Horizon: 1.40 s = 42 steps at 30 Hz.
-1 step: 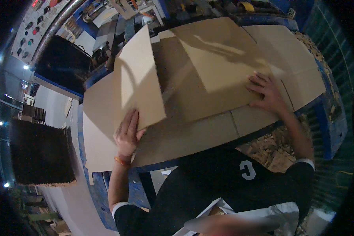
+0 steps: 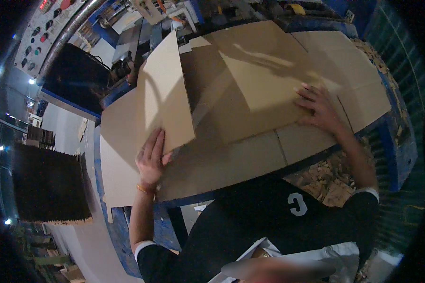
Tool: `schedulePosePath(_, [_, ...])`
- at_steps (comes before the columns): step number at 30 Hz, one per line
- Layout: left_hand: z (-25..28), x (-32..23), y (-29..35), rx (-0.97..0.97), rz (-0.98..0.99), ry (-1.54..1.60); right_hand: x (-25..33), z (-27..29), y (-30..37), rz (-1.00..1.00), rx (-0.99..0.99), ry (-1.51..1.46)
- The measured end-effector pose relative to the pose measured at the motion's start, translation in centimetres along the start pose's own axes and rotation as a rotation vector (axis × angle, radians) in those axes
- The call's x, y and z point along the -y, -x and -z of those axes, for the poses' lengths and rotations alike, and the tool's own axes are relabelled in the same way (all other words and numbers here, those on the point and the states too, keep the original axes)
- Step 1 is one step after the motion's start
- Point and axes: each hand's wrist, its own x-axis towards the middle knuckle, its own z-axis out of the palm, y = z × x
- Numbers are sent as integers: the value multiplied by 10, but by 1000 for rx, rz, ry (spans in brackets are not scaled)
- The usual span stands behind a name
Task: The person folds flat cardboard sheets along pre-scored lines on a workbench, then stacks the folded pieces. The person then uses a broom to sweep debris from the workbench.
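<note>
A brown cardboard sheet [image 2: 264,94] lies over a larger flat piece of cardboard [image 2: 212,172] on the work table. Its left part stands up as a tilted panel [image 2: 163,89], brightly lit on one side. My left hand [image 2: 151,155], an orange band at the wrist, has its fingers together on the panel's near edge. The left thumb is at the lower edge, partly hidden. On the sheet's right side rests my right hand [image 2: 318,108], its fingers spread and bent, gripping nothing.
A blue-framed machine [image 2: 222,19] stands along the far side. At the upper left is a control panel [image 2: 38,37] with buttons beside a metal pipe. Cardboard scraps [image 2: 328,181] are heaped below the table's right side. A dark stack [image 2: 49,184] stands at the left.
The raised panel and my left hand have shifted slightly left. My right hand has moved slightly left and up along the sheet.
</note>
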Motion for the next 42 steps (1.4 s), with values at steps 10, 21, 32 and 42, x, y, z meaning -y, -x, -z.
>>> schedulePosePath(10, [-92, 76, -77, 28, 59, -97, -42, -39, -130, -239, -260, -145])
schedulePosePath(21, [-21, 97, 78, -190, 804, 238, -82, 1, 11, -689, -610, 22])
schedulePosePath(32, [27, 71, 206, -296, 1545, -11, -160, -48, 114, -1194, -731, 297])
schedulePosePath(42, [66, 62, 194, -433, 938, 323, -217, -1, 115, -874, -1741, -785])
